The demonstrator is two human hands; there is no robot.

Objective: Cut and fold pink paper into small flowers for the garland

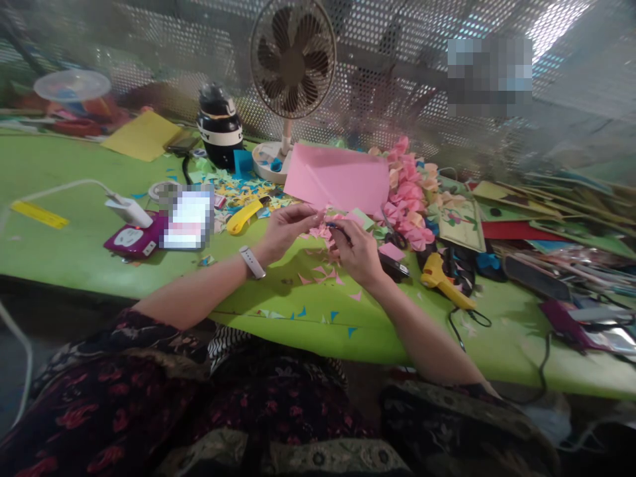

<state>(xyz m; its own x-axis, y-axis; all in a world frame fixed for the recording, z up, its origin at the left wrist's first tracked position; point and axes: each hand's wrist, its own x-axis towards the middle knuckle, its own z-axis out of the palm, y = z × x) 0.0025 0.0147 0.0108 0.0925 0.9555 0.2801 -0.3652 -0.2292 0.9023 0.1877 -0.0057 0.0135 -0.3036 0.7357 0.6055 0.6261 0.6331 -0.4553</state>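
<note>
My left hand is closed in a pinch at a small piece of pink paper, its fingertips close to those of my other hand. A thin dark tool is gripped in my right hand; its kind is too small to make out. Small pink paper scraps lie on the green table below both hands. Just beyond them is a large pink sheet. To its right is a heap of pink and peach paper flowers, with dark-handled scissors in front.
A yellow glue gun with a dark cord lies on the right. On the left are a yellow-handled cutter, a lit phone and a purple power strip with a white charger. A bottle and a fan stand behind.
</note>
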